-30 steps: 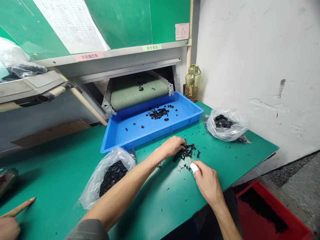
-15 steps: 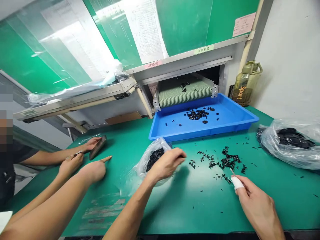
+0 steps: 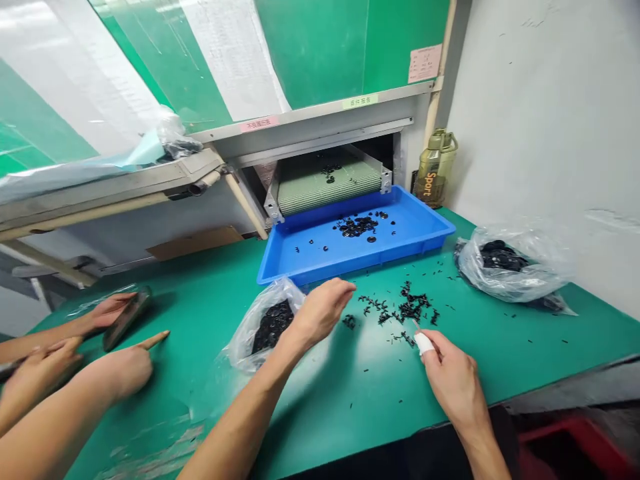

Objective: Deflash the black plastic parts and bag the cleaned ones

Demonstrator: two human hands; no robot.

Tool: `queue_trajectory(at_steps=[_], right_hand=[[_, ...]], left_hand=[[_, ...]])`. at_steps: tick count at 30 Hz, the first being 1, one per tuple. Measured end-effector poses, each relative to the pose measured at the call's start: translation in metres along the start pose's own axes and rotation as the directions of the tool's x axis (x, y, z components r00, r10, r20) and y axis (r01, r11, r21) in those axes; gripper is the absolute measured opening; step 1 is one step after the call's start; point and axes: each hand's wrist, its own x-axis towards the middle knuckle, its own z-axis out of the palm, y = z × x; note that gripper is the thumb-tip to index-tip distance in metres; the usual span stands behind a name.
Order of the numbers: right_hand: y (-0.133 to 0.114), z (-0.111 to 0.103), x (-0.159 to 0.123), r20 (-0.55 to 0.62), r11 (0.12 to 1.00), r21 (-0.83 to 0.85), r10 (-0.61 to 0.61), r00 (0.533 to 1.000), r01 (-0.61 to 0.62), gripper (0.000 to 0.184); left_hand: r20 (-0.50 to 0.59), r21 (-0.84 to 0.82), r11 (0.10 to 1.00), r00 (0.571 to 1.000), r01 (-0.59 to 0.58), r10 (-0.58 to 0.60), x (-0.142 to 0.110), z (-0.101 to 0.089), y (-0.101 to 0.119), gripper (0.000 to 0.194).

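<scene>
My right hand (image 3: 455, 377), a white wrap on one digit, pinches a thin metal tool whose slim tip points at a pile of small black plastic parts (image 3: 413, 307). Most of that tool is hidden, so its kind is unclear. My left hand (image 3: 325, 310) hovers above the table with its fingers pressed together. Whatever it may hold is hidden. Beside its wrist sits a clear plastic bag (image 3: 245, 333) filled with black parts (image 3: 273, 325). A few black pieces (image 3: 349, 321) lie just right of the left hand.
A blue tray (image 3: 320, 271) with black parts stands under a green conveyor belt (image 3: 327, 190). Another bag of black discs (image 3: 515, 277) lies right, near a bottle (image 3: 434, 170). At left, other people's hands appear, one pointing (image 3: 125, 373), one by a phone (image 3: 127, 319).
The view has swung right, so everything sits farther left. My left hand has turned slightly, fingers still together. My right hand keeps its tool at the pile.
</scene>
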Motion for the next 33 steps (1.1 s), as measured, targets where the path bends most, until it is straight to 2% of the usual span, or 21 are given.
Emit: queue_trajectory(at_steps=[4,6,8,11,16,18,19,20,21,22,23,24,25,26,28,33], right_hand=[[0.0,0.001,0.001,-0.013,1.0,0.006,-0.03,0.999,0.03,0.038],[0.0,0.001,0.001,-0.026,0.999,0.01,-0.033,0.999,0.033,0.038],[-0.001,0.001,0.001,-0.033,0.999,0.014,-0.035,0.999,0.036,0.037],[-0.003,0.002,0.001,-0.03,0.999,0.006,-0.039,0.999,0.039,0.035],[-0.004,0.001,0.001,-0.031,0.999,-0.009,-0.037,0.999,0.036,0.034],[-0.005,-0.001,0.0,-0.028,0.999,-0.014,-0.031,0.999,0.03,0.035],[-0.005,-0.001,0.0,-0.025,0.999,-0.013,-0.034,0.999,0.033,0.036],[-0.006,-0.002,-0.001,-0.022,0.999,-0.009,-0.043,0.999,0.043,0.037],[-0.007,-0.002,-0.002,-0.018,0.999,-0.001,-0.054,0.998,0.054,0.038],[-0.008,-0.003,-0.004,-0.016,0.998,0.007,-0.067,0.998,0.067,0.039],[-0.008,-0.002,-0.005,-0.018,0.997,0.013,-0.081,0.997,0.082,0.04],[-0.009,-0.002,-0.007,-0.025,0.995,0.016,-0.1,0.995,0.1,0.04],[-0.01,-0.001,-0.01,-0.038,0.992,0.016,-0.123,0.992,0.124,0.04],[-0.01,0.001,-0.012,-0.057,0.988,0.012,-0.15,0.987,0.151,0.039],[-0.012,0.004,-0.017,-0.11,0.979,-0.01,-0.205,0.973,0.205,0.037],[-0.018,0.007,-0.025,-0.185,0.959,-0.116,-0.278,0.943,0.26,0.036]], left_hand=[[0.141,-0.058,0.993,0.984,-0.104,0.111,0.053,0.058,0.012,0.028],[0.158,-0.076,0.989,0.978,-0.125,0.136,0.072,0.079,0.017,0.027],[0.17,-0.095,0.985,0.973,-0.142,0.157,0.083,0.091,0.02,0.025],[0.182,-0.131,0.98,0.968,-0.148,0.171,0.086,0.098,0.021,0.021],[0.138,-0.224,0.97,0.982,-0.097,0.13,0.074,0.093,0.019,0.016],[0.147,-0.34,0.94,0.985,-0.036,0.091,0.065,0.089,0.019,0.018],[0.179,-0.465,0.885,0.982,0.038,0.052,0.059,0.088,0.018,0.019],[0.231,-0.615,0.776,0.973,0.14,0.007,0.053,0.087,0.018,0.02],[0.298,-0.753,0.606,0.954,0.257,-0.034,0.046,0.087,0.017,0.022],[0.37,-0.844,0.397,0.927,0.362,-0.059,0.04,0.087,0.017,0.023],[0.43,-0.878,0.198,0.9,0.435,-0.069,0.034,0.087,0.016,0.026],[0.466,-0.881,0.053,0.882,0.47,-0.071,0.028,0.087,0.016,0.03],[0.487,-0.873,-0.049,0.871,0.485,-0.068,0.024,0.088,0.015,0.033],[0.499,-0.864,-0.118,0.864,0.49,-0.064,0.021,0.088,0.016,0.035],[0.5,-0.854,-0.191,0.865,0.483,-0.048,0.016,0.09,0.017,0.035],[0.439,-0.87,-0.26,0.898,0.42,-0.02,0.014,0.096,0.025,0.035]])
